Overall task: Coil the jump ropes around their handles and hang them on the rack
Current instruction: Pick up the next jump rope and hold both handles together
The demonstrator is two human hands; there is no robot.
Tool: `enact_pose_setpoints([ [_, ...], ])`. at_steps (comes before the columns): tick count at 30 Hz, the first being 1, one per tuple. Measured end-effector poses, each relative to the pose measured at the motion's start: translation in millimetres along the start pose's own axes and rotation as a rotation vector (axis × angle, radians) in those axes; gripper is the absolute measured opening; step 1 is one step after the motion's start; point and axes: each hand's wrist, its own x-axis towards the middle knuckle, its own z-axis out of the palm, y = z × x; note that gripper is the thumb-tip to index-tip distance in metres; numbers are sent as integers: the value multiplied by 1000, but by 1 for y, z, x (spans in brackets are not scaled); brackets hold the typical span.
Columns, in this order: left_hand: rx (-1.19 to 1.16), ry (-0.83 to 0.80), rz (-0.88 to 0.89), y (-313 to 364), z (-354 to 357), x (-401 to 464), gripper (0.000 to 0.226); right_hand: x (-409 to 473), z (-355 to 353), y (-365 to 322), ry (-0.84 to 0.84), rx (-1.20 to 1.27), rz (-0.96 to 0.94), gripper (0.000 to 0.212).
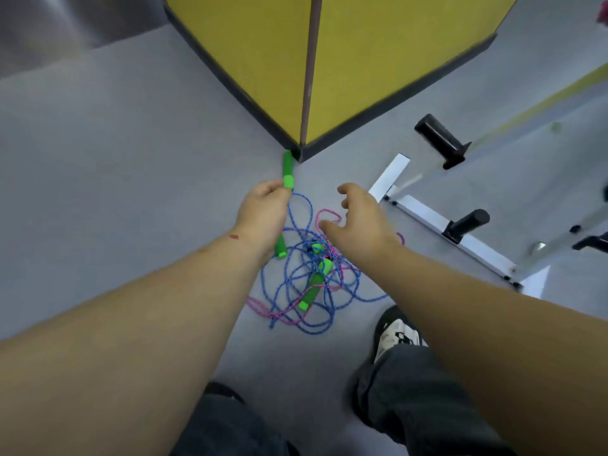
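A tangle of blue rope and pink rope lies on the grey floor in front of me, with several green handles in it. My left hand pinches the lower end of one green handle, which stands upright with blue rope hanging from it. Another green handle shows just under that wrist. Two more green handles lie in the heap. My right hand hovers over the pile with fingers spread and relaxed, holding nothing.
A white metal rack with black pegs stands at the right. A yellow pillar corner with a dark base rises just beyond the ropes. My shoe and dark trouser legs are at the bottom.
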Motion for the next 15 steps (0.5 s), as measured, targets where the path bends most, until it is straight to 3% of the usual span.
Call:
enact_pose_setpoints([
  [3, 45, 12, -35, -30, 4, 28, 9, 14, 33, 22, -70, -49, 70, 65],
  [7, 86, 38, -97, -70, 8, 71, 40, 38, 74, 44, -140, -74, 88, 64],
  [15, 304, 6, -167, -145, 1, 144, 48, 82, 148, 50, -298, -101, 56, 62],
])
